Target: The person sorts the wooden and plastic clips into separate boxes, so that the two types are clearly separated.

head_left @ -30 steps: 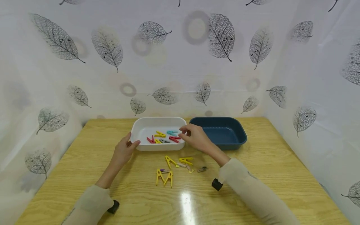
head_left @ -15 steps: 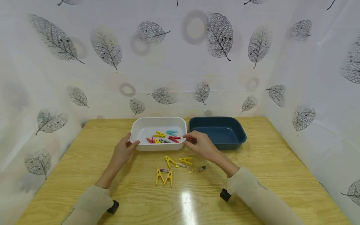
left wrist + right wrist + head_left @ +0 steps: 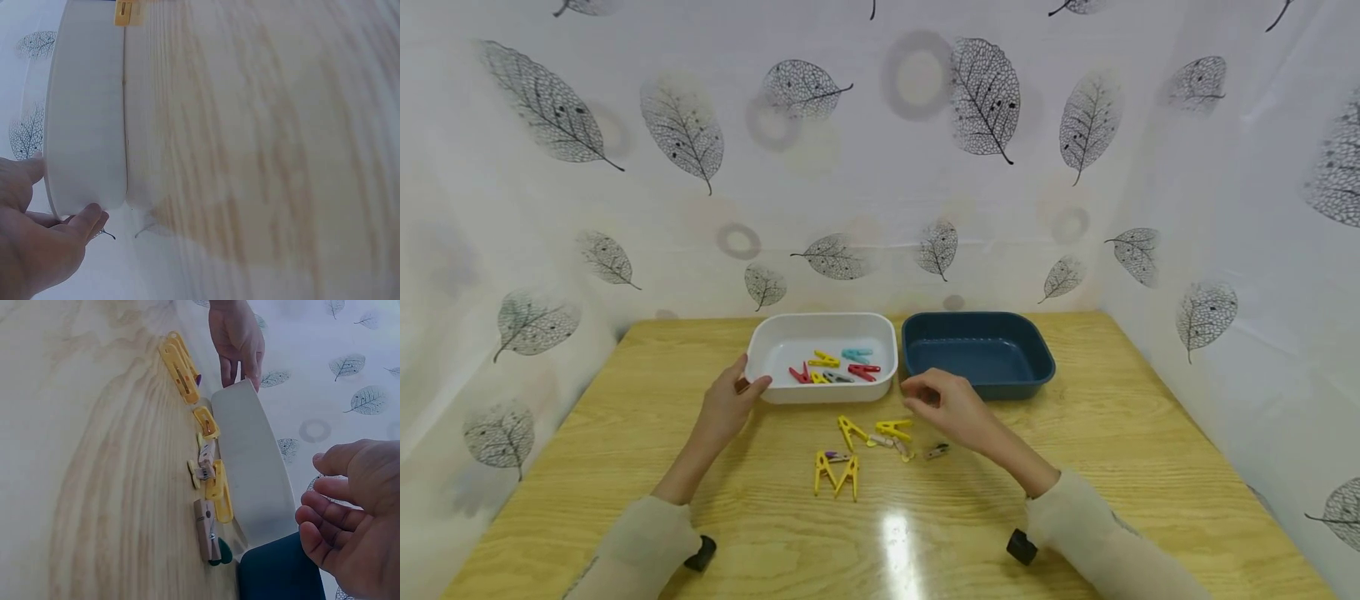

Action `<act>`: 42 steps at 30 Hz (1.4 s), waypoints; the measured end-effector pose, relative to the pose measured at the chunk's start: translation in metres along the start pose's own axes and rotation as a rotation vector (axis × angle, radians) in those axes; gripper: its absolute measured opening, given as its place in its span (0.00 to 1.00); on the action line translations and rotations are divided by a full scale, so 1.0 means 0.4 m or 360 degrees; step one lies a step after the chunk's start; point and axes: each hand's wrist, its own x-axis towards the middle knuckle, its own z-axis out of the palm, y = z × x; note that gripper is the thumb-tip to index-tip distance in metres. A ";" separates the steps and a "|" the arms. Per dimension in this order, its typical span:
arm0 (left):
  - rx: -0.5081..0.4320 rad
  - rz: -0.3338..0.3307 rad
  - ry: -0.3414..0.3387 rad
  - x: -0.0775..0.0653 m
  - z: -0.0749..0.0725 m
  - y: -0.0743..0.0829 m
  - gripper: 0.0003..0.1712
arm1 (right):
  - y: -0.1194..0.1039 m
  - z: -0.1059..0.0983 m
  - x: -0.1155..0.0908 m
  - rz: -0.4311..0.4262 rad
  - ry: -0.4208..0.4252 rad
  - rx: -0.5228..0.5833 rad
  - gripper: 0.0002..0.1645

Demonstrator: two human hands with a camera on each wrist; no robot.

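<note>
My left hand (image 3: 728, 403) grips the near left corner of a white plastic basin (image 3: 831, 393). Inside it lie several clothespins in yellow, red, grey and light blue, among them a red clothespin (image 3: 863, 370). My right hand (image 3: 953, 410) hovers near the basin's right end, in front of a dark blue basin (image 3: 1011, 388). In the right wrist view its fingers (image 3: 325, 515) are loosely curled, with nothing between them. Below the white basin, yellow clothespins (image 3: 848, 477) and wooden clothespins (image 3: 206, 531) lie on the table, one wooden one with a green piece.
The two basins stand side by side near the back of the wooden table (image 3: 700, 342). A white curtain (image 3: 850, 183) printed with leaves hangs behind and along both sides. Black bands or mounts (image 3: 1021, 547) show at the sleeves.
My right hand has drawn back from over the white basin's right end, toward me and slightly right. The left hand keeps its grip, and the clothespins lie as before.
</note>
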 end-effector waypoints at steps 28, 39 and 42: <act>0.0007 -0.0053 -0.0049 0.003 -0.003 0.000 0.42 | 0.046 0.037 -0.055 0.0091 -0.0104 -0.0023 0.15; 0.0006 -0.0064 -0.0061 0.003 -0.005 -0.002 0.42 | 0.063 0.052 -0.059 0.0097 -0.0122 -0.0076 0.16; 0.0008 -0.0064 -0.0063 0.003 -0.006 -0.001 0.42 | 0.063 0.055 -0.058 0.0108 -0.0137 -0.0088 0.16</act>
